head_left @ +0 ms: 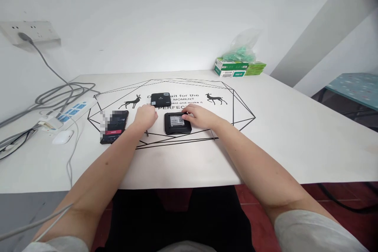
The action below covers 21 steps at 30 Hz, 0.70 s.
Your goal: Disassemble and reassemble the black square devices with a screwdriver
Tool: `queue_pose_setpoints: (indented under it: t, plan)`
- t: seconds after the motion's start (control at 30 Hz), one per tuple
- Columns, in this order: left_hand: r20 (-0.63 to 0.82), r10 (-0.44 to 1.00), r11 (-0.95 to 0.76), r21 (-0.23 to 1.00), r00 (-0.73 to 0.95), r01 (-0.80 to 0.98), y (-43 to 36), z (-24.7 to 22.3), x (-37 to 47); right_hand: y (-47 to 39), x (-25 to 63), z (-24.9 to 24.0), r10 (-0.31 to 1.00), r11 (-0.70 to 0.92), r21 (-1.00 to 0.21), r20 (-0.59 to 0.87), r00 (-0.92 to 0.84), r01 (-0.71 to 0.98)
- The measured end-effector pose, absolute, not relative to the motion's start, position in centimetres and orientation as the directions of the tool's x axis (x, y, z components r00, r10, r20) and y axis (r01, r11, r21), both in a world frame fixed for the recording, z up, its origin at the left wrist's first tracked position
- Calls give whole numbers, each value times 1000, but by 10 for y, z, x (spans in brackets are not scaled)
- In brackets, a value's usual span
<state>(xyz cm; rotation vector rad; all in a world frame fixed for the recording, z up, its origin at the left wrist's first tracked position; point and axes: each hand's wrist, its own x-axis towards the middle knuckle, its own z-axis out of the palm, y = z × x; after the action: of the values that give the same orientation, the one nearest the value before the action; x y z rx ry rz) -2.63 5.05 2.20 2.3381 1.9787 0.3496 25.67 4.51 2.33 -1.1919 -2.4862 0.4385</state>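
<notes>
A flat black square device (177, 123) with a white printed label on its upper face lies on the printed white table. My right hand (197, 115) grips its far right corner, thumb on top near the label and the other fingers by its edge. To the left of it, my left hand (145, 117) is closed in a fist above the table; whatever is inside is hidden. A small thin dark piece (147, 133) shows just below that hand. Behind both hands sits a black lid-like square piece (161, 99) with small markings and a pale sticker.
A phone (114, 126) with a lit screen lies left of my left arm. Farther left are a white power strip (77, 110), grey cables (56, 90) and a white earphone case (63, 137). Green-and-white boxes (232, 67) with a plastic bag (242, 47) stand at the back right.
</notes>
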Motion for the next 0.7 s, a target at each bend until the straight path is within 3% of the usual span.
queue_pose_setpoints:
  t: [0.13, 0.2, 0.3, 0.5, 0.7]
  plan:
    - [114, 970, -240, 374, 212, 896, 28, 31, -20, 47, 256, 18, 789, 600, -419, 170, -590, 682]
    - [58, 938, -305, 603, 341, 737, 18, 34, -16, 47, 255, 16, 790, 601, -412, 175, -588, 685]
    - [-11, 866, -325, 747, 500, 579, 10, 35, -11, 47, 254, 14, 790, 603, -405, 182, -585, 687]
    - [45, 817, -437, 699, 575, 566, 15, 30, -11, 47, 254, 16, 794, 593, -407, 149, -590, 695]
    - [-19, 821, -425, 647, 571, 633, 19, 29, -17, 47, 253, 16, 800, 583, -396, 129, -586, 709]
